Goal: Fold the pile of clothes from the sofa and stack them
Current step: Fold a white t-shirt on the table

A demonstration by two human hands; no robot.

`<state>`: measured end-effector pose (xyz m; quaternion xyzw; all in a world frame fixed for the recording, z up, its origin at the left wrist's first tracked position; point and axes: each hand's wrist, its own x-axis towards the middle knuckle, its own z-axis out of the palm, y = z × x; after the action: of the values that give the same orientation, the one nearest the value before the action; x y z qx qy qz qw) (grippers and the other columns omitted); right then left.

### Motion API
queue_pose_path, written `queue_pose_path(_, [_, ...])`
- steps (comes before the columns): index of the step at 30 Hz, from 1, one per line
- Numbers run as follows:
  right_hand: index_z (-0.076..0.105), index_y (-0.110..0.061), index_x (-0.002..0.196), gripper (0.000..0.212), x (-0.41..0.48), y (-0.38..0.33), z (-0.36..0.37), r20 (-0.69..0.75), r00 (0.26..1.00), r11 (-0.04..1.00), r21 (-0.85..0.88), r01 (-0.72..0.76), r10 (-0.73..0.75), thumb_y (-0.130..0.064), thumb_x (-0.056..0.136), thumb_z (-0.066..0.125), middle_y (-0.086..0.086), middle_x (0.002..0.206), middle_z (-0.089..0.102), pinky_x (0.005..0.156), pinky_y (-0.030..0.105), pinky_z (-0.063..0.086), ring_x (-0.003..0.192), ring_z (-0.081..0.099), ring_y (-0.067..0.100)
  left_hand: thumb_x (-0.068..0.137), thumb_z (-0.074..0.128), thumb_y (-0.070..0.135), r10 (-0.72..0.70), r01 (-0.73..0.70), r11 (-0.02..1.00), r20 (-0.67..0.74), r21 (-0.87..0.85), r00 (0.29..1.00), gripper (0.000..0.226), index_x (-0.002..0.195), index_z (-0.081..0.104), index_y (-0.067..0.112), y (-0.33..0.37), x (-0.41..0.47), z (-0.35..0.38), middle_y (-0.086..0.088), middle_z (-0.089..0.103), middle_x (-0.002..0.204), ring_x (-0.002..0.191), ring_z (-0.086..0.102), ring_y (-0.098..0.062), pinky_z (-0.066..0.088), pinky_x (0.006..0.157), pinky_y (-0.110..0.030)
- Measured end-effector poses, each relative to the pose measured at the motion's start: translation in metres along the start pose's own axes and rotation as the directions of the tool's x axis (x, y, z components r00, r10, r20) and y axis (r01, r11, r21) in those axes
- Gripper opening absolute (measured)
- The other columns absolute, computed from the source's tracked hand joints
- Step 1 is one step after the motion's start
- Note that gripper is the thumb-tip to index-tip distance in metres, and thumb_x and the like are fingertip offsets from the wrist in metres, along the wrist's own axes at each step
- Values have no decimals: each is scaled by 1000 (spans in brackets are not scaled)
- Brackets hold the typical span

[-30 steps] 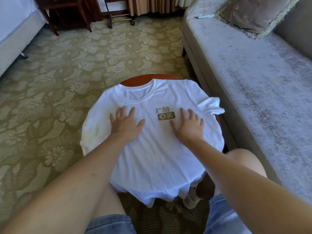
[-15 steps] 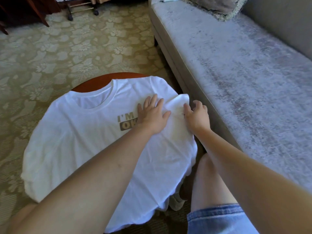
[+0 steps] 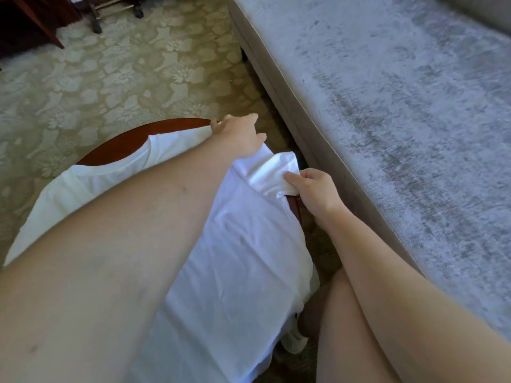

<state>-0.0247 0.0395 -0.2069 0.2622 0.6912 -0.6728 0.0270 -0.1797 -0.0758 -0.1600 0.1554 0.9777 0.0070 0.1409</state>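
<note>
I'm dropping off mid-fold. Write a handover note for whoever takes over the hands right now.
Left hand: reaches across to the sofa-side shoulder of the T-shirt and grips its edge.
Right hand: pinches the sleeve on that same side, at the table edge next to the sofa.
T-shirt: spread on the round table, hem hanging off the near side.
Done: shirt laid out; no fold finished.
Left: probably fold this side inward, then the other, fold up and stack. No other clothes or stack in view.

Head view looks steeply down, close over the hands (image 3: 318, 193)
</note>
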Motion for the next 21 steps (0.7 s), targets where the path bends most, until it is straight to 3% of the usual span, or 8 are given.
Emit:
queue_pose_path(2, [56,-11,75,21,0,-1,-2,-6,1000,1000,-23,17,-17,-27,84,66,10,72,49,63,34,37,66,45,20,96,45,42,-41,41,999,80,5,996,44,132,54,18,3,10,-3,-9,55,134,129,43,-34,30,110,-50])
queue_pose_path(5, [55,-9,73,22,0,-1,-4,-20,999,999,-40,29,-30,-23,86,66,9,71,49,64,32,38,66,46,19,90,51,16,-42,44,993,24,-105,999,24,105,70,10,11,15,-7,-13,67,111,103,60,-32,50,90,-38])
queue_pose_path(9, [51,-9,66,27,-1,-1,-6,-55,998,999,-41,27,-29,-20,84,68,1,63,50,61,28,38,62,47,14,81,43,-3,-110,63,976,-217,-209,970,31,94,70,4,18,15,-15,-22,66,102,102,61,-38,52,77,-40])
queue_pose_path(12, [51,-14,62,29,-2,0,-8,-66,998,999,-34,5,-8,-21,84,69,-2,62,53,65,30,43,64,51,15,75,39,-5,-200,71,935,-349,-348,915,32,79,63,17,6,17,-17,-9,58,83,78,54,-31,44,67,-32])
queue_pose_path(15, [54,-14,68,25,-2,3,-7,-10,998,998,7,-61,61,-23,87,66,3,72,57,71,33,46,72,55,18,79,41,-3,-185,50,934,-360,-353,914,32,82,63,20,0,17,-10,-5,57,85,82,51,-29,43,73,-32])
queue_pose_path(17, [51,-15,68,26,-1,4,-8,25,995,995,11,-94,94,-24,90,62,2,72,54,67,33,43,70,52,18,92,47,11,-142,14,947,-380,-321,914,25,102,66,24,-1,12,-4,-5,62,103,100,53,-29,43,87,-34])
queue_pose_path(19, [46,-17,66,30,1,5,-8,52,992,994,6,-112,112,-25,92,59,0,67,50,61,31,42,65,49,17,99,47,28,-91,-15,966,-392,-258,916,31,127,58,21,-5,5,0,-5,56,127,120,46,-28,36,102,-39])
queue_pose_path(21, [40,-18,63,35,1,4,-9,57,993,994,-1,-107,107,-24,93,58,-2,63,46,56,29,40,60,46,15,99,46,33,-39,-45,980,-410,-192,911,37,133,52,20,-13,-6,3,-7,50,133,125,41,-29,30,106,-39])
